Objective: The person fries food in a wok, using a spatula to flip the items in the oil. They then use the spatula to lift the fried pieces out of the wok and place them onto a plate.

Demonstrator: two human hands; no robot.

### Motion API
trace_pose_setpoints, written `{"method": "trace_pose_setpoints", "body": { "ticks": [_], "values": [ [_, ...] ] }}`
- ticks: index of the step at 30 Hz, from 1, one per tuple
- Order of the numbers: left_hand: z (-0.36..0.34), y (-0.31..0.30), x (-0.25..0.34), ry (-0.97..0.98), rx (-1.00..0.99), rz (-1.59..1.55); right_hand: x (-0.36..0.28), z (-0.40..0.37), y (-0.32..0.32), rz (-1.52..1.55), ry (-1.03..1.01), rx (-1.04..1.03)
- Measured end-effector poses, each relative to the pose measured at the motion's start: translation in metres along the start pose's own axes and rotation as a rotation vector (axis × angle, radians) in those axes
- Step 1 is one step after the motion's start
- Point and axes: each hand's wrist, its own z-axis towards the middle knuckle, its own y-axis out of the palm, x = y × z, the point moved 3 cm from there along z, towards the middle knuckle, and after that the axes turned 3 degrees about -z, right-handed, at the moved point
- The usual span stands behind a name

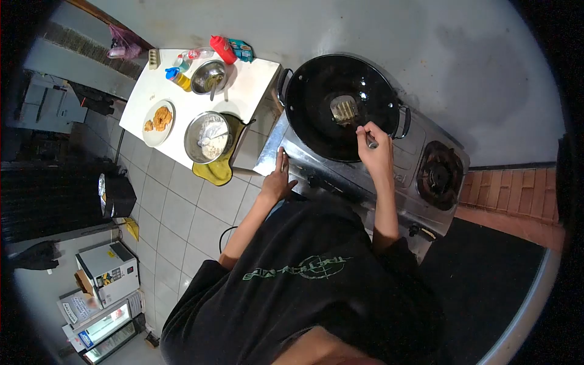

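Observation:
My right hand (376,152) is closed around the handle of a slotted metal spatula (344,110). The spatula's blade lies inside a large black wok (310,125), near its middle. Something dark, too small to name, shows beside the blade. Under the wok is a steel gas stove (398,173). My left hand (278,181) holds nothing; its fingers stretch out onto the stove's left front corner.
A white table (246,91) left of the stove bears a plate (153,135) of fried food (162,118), a steel bowl (190,143) of white flour-like stuff, a smaller bowl (201,74) and bottles (223,50). A bare burner (439,174) is at right.

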Motion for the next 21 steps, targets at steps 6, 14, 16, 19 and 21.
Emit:
{"method": "trace_pose_setpoints", "body": {
  "ticks": [6,14,16,19,21],
  "values": [
    [0.0027,0.006,-0.0031,0.0,0.007,-0.009,0.0025,0.0,0.0006,0.011,-0.017,0.022],
    [0.003,0.0064,-0.0032,-0.008,-0.011,0.011,0.0006,-0.0002,-0.001,0.027,-0.037,0.033],
    [0.0026,0.0047,-0.0023,-0.011,-0.009,0.006,-0.001,-0.0002,-0.002,0.002,-0.003,0.0],
    [0.0005,-0.0003,0.002,-0.022,-0.019,0.001,-0.0024,-0.0019,-0.0023,0.021,-0.032,0.038],
    [0.0009,-0.001,0.0024,-0.031,-0.025,0.003,-0.0029,-0.0022,-0.0035,0.009,-0.025,0.019]
  ]
}}
